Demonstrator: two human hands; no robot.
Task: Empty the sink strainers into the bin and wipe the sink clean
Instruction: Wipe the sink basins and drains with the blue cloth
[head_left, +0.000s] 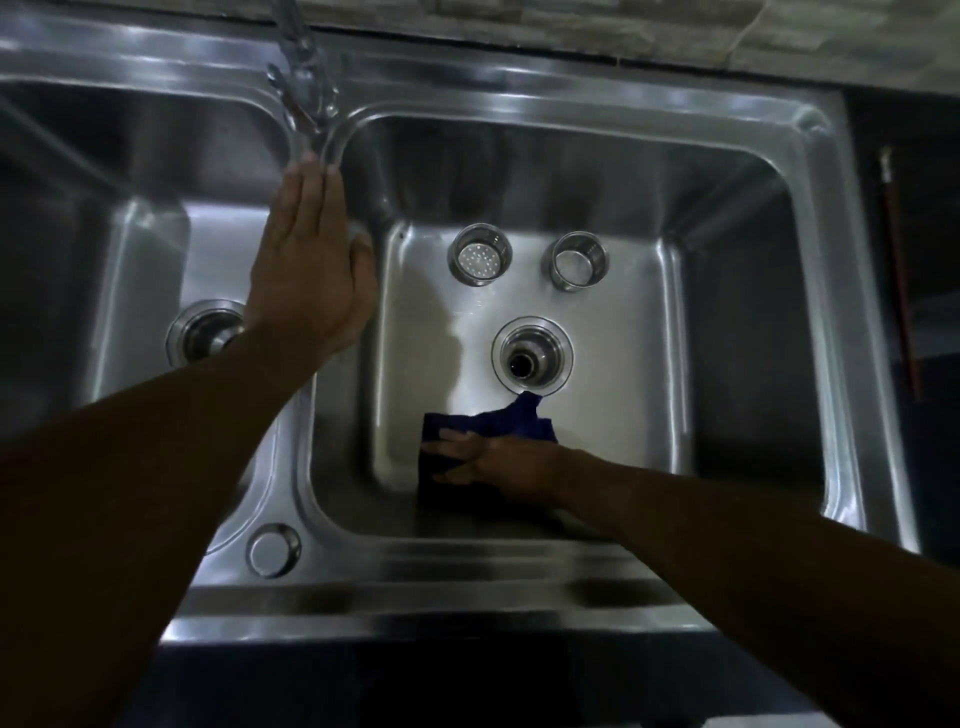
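The double-bowl stainless steel sink (519, 566) gleams dully, its right basin (727, 218) wet and shiny around the open drain (531, 356). Left of that drain, the left hand (311, 265) lies flat on the ridge between the bowls, fingers straight and together, holding nothing, fingertips at the foot of the faucet (304, 98). Just on the near side of the drain, a dark blue cloth (498, 423) lies crumpled on the basin floor, one corner touching the drain's rim. The right hand (498, 460) presses it down with straight, spread fingers. Beyond the drain stand two polished steel strainer baskets, side by side and apart: the left strainer (480, 254) shows a perforated bottom, the right strainer (579, 260) a bright interior.
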